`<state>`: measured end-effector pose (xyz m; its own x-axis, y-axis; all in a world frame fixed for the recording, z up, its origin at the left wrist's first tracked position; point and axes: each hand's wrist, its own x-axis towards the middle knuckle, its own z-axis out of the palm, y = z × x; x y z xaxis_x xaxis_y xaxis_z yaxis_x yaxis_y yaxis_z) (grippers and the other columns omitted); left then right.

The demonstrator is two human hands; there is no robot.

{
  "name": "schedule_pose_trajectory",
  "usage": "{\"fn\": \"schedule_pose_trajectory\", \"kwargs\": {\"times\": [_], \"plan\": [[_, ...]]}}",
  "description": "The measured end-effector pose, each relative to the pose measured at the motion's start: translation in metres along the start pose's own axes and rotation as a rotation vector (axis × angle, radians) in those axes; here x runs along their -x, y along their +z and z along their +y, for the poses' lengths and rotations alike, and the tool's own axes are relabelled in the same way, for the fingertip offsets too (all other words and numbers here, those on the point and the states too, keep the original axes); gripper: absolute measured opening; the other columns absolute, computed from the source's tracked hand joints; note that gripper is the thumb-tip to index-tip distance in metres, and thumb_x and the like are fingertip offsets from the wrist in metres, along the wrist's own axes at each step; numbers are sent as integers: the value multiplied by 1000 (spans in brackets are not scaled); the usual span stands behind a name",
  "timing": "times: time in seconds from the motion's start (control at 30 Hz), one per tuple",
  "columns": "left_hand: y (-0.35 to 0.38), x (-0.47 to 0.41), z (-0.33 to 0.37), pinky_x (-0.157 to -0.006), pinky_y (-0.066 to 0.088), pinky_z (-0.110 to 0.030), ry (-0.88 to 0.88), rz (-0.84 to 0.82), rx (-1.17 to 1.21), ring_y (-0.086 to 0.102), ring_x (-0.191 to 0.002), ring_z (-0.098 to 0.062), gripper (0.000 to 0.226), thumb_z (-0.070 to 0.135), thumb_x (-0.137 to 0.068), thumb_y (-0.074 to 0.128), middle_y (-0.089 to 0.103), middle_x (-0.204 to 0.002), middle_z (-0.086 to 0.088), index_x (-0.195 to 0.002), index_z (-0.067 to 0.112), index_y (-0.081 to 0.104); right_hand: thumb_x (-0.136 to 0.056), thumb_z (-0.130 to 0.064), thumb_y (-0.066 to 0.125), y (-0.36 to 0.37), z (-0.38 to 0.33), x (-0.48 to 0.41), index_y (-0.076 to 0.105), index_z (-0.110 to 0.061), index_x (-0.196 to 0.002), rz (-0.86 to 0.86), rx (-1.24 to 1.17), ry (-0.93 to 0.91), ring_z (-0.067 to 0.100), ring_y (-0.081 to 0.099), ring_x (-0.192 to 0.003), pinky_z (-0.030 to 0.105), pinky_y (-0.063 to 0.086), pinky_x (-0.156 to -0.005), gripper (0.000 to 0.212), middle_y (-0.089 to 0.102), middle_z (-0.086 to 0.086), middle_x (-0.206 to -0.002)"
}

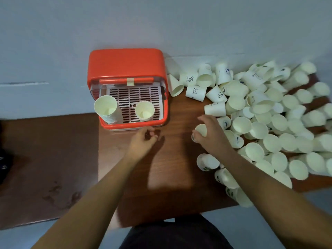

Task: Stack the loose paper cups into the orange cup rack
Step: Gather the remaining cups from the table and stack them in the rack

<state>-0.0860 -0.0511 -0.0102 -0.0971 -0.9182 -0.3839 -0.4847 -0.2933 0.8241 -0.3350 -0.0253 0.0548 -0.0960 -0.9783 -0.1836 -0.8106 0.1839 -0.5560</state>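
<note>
The orange cup rack [125, 65] stands at the back left of the wooden table, its lid raised over a white slotted tray. Inside, a tall stack of paper cups [107, 109] fills the left corner and a short stack [144, 110] sits right of it. A big heap of loose white paper cups [269, 119] covers the table's right side. My right hand [211, 133] grips one paper cup [200, 129] at the heap's left edge. Just in front of the rack hovers my left hand [143, 141], fingers loosely curled and holding nothing.
The wooden table [172, 186] shows bare wood between the rack and the heap. A grey wall runs behind. A lower brown surface [48, 159] lies to the left. Some cups overhang the table's front right edge [239, 198].
</note>
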Motion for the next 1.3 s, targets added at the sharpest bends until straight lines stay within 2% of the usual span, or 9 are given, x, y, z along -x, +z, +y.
{"fn": "schedule_pose_trajectory", "kwargs": {"times": [0.13, 0.23, 0.37, 0.53, 0.63, 0.77, 0.97, 1.17, 1.3], "plan": [[31, 4, 32, -79, 43, -22, 105, -169, -97, 62, -92, -15, 19, 19, -90, 67, 67, -99, 2, -109, 16, 64, -84, -33, 72, -5, 36, 56, 49, -16, -133, 26, 59, 151, 18, 47, -121, 34, 44, -100, 57, 48, 2, -134], [50, -8, 54, -92, 48, -29, 206, -252, -210, 61, -105, -16, 31, 25, -89, 68, 64, -115, 1, -119, 20, 62, -82, -40, 72, 5, 47, 85, 48, -16, -136, 2, 101, 239, 18, 46, -123, 32, 41, -101, 64, 45, 1, -137], [74, -32, 73, -103, 34, -23, 355, -376, -428, 46, -127, -14, 64, 30, -84, 75, 45, -143, -3, -141, 18, 48, -80, -42, 72, 27, 56, 99, 51, -12, -133, 62, 216, 276, 27, 51, -120, 39, 44, -103, 64, 51, 10, -131], [111, -52, 72, -107, 27, -23, 484, -510, -553, 38, -138, -22, 86, 33, -76, 84, 42, -148, -8, -147, 11, 41, -88, -32, 61, 40, 63, 99, 49, -13, -133, -36, 366, 220, 28, 49, -112, 37, 43, -97, 50, 50, 11, -125], [125, -53, 68, -105, 28, -22, 523, -496, -552, 41, -135, -23, 82, 28, -76, 84, 46, -145, -10, -145, 9, 44, -84, -21, 62, 47, 67, 98, 55, -11, -124, -33, 434, 178, 29, 49, -103, 39, 46, -92, 42, 52, 12, -117], [132, -53, 62, -108, 35, -32, 538, -422, -518, 45, -132, -25, 81, 34, -76, 84, 49, -142, -9, -143, 10, 45, -74, -13, 67, 50, 68, 93, 57, -9, -120, 13, 401, 161, 30, 52, -96, 39, 50, -81, 47, 54, 15, -114], [130, -62, 54, -110, 37, -41, 531, -423, -552, 44, -130, -30, 87, 42, -78, 80, 47, -140, -9, -150, 16, 39, -86, -15, 59, 49, 71, 77, 43, -6, -142, -50, 422, 132, 31, 47, -110, 37, 41, -97, 60, 45, 18, -128], [130, -73, 56, -108, 24, -22, 533, -452, -511, 38, -140, -22, 89, 39, -78, 82, 41, -153, -4, -151, 16, 37, -84, -16, 60, 44, 75, 67, 53, -9, -124, -71, 367, 106, 28, 46, -111, 35, 44, -96, 42, 42, 14, -126], [128, -76, 60, -104, 34, -24, 505, -425, -461, 47, -131, -20, 76, 31, -78, 82, 50, -143, -3, -143, 16, 47, -81, -31, 68, 37, 75, 61, 55, -10, -117, -36, 366, 21, 27, 47, -106, 36, 43, -94, 43, 49, 10, -118]]}}
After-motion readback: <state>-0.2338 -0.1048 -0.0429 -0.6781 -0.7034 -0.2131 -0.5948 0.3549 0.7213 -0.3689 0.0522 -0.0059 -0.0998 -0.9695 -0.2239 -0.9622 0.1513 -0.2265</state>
